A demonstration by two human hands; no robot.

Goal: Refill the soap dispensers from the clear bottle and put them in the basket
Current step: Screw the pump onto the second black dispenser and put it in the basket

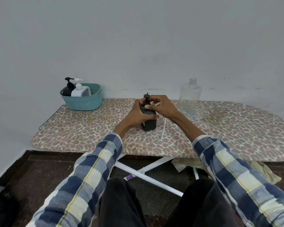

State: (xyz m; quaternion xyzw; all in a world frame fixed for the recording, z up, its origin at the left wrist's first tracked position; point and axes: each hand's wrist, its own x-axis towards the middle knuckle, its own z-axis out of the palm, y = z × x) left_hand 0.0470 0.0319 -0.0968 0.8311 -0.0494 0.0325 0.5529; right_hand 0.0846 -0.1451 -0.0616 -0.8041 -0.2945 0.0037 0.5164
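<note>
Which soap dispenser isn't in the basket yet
The black dispenser standing mid-board, gripped by both hands. The other black one and the white one already sit in the teal basket.

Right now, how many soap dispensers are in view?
3: a black dispenser and a white dispenser in the basket, and another black one held on the board. The basket may hide more.

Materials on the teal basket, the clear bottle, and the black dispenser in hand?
Teal perforated basket: looks like moulded plastic, matte, mesh-pattern walls. Clear ribbed-neck bottle: transparent thin plastic, probably PET; the wall shows through. Black square dispenser: opaque, matte, likely plastic; could be coated.
</note>
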